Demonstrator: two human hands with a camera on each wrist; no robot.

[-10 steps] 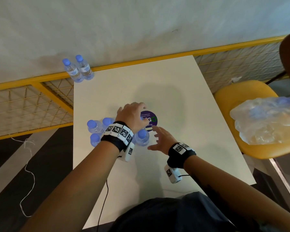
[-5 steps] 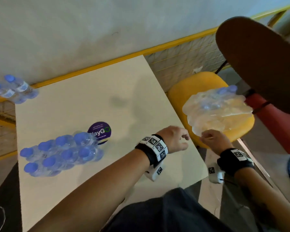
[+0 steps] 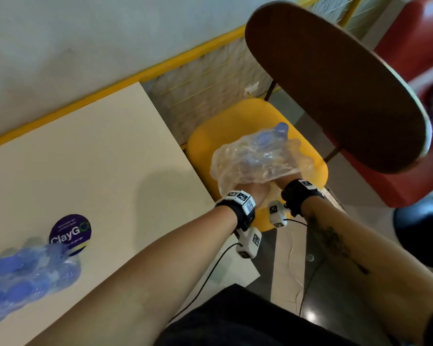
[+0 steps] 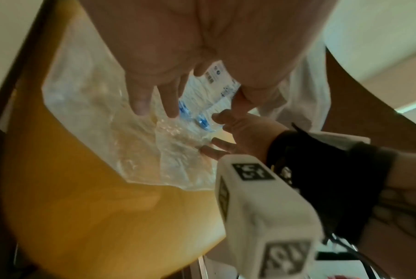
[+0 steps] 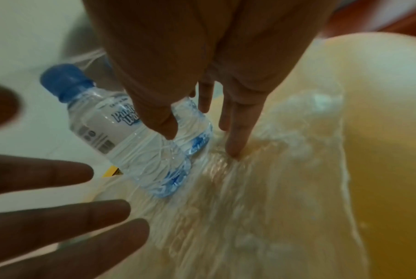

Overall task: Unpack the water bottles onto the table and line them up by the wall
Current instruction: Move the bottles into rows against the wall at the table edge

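A torn clear plastic pack [image 3: 258,158] with blue-capped water bottles in it lies on the yellow chair seat [image 3: 235,121]. Both hands reach into its near end, and the film hides their fingers in the head view. In the right wrist view my right hand [image 5: 202,143] has straight fingers. Its thumb touches a labelled bottle [image 5: 121,132], and a second bottle lies behind. My left hand [image 4: 197,105] is spread open over the same bottle [image 4: 202,98] and holds nothing. Several unpacked bottles [image 3: 23,275] stand on the table [image 3: 85,158] at the near left.
A dark brown chair back [image 3: 335,83] hangs over the far side of the yellow seat. A red seat [image 3: 410,46] stands behind it. A yellow rail [image 3: 160,68] runs along the wall past the table. Cables hang from both wrists.
The view has swung right from the table to the chair. Both hands moved off the table edge and went into the open end of the plastic pack.
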